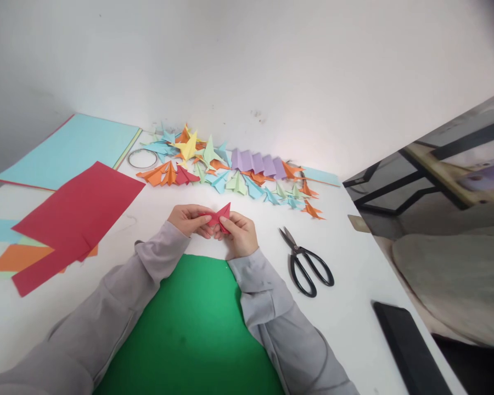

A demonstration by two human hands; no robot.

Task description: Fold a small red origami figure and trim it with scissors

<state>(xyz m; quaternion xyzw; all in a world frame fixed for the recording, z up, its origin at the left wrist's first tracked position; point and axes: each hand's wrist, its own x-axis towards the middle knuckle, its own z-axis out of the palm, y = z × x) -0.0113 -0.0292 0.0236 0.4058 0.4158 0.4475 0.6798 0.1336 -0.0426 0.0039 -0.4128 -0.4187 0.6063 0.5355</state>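
Note:
A small folded piece of red paper (224, 212) is held up between both hands, just beyond the far edge of a green mat (189, 323). My left hand (190, 220) pinches its left end between thumb and fingers. On the other side, my right hand (239, 231) grips the body of the fold, thumb on top, with a pointed flap sticking up. Fingers cover part of the paper, so its full shape is hidden. Behind the hands lie several folded paper figures (237, 184) in orange, blue, green, yellow and red.
Black-handled scissors (300, 258) lie right of my right hand. Red paper sheets (80, 203) and coloured scraps (22, 258) are at left, beside a blue sheet stack (72, 148). A ring (142, 158), pleated purple paper (257, 163) and a black object (409, 345) also rest on the table.

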